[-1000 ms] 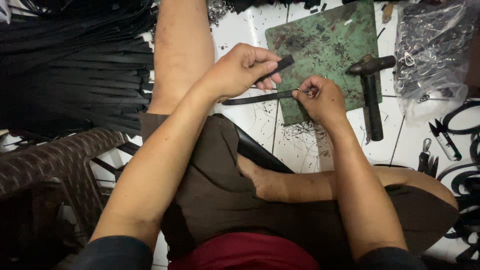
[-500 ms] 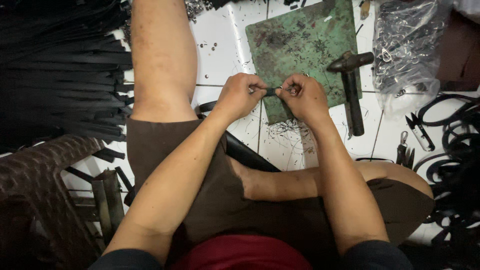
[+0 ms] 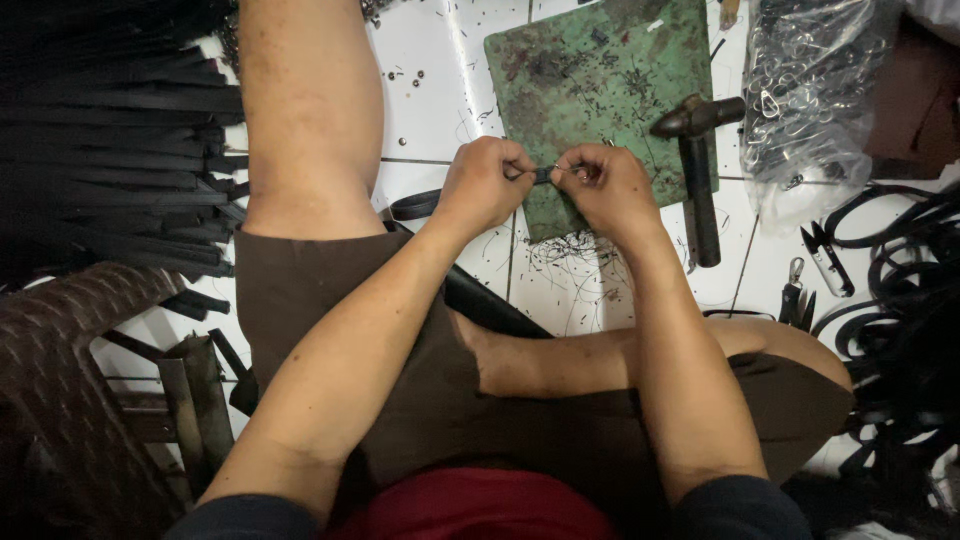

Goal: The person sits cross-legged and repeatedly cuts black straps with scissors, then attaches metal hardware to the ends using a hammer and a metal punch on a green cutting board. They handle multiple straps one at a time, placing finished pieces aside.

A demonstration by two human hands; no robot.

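White floor tiles (image 3: 430, 110) carry a worn green mat (image 3: 600, 90) strewn with dark clippings, and the person sits on them with one bare leg stretched out. Over the mat's near edge, the left hand (image 3: 485, 185) and right hand (image 3: 610, 190) meet, fingertips nearly touching. Both pinch a thin black strap (image 3: 541, 175) between them; each grip is narrow and closed on it, and the strap's free end (image 3: 415, 205) trails left under the left wrist. A hammer (image 3: 697, 170) lies on the mat's right edge, just beside the right hand. A clear plastic bag (image 3: 810, 100) sits further right. Black straps (image 3: 110, 150) are heaped on the left, well apart, and small snips (image 3: 825, 258) lie near the bag.
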